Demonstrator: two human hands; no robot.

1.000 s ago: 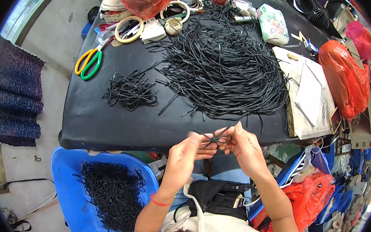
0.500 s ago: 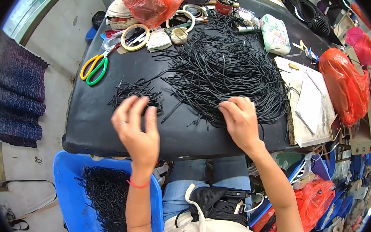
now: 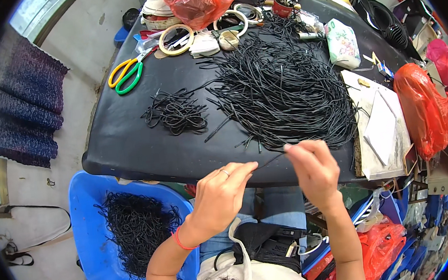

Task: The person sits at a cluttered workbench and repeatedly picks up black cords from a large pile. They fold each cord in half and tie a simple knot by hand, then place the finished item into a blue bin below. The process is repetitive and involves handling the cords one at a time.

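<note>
Between my two hands a thin black cord (image 3: 272, 160) is stretched over the near edge of the table. My left hand (image 3: 221, 190) pinches one part of it between thumb and fingertips. A short way to the right, my right hand (image 3: 316, 169) pinches it too, its fingers curled. Just beyond lies a big heap of loose black cords (image 3: 283, 93). To its left sits a small pile of looped black cords (image 3: 177, 112), which neither hand touches.
Yellow-and-green-handled scissors (image 3: 127, 76) lie at the table's left. A blue tub (image 3: 80, 225) with tangled black cords stands below the left edge. On the right are a worn white board (image 3: 394, 161) and a red plastic bag (image 3: 423, 111). Hoops (image 3: 176, 39) lie at the back.
My left hand has moved right and nearer, away from the small pile, and closed on a cord. My right hand has shifted slightly right and nearer. A cord now spans between them.
</note>
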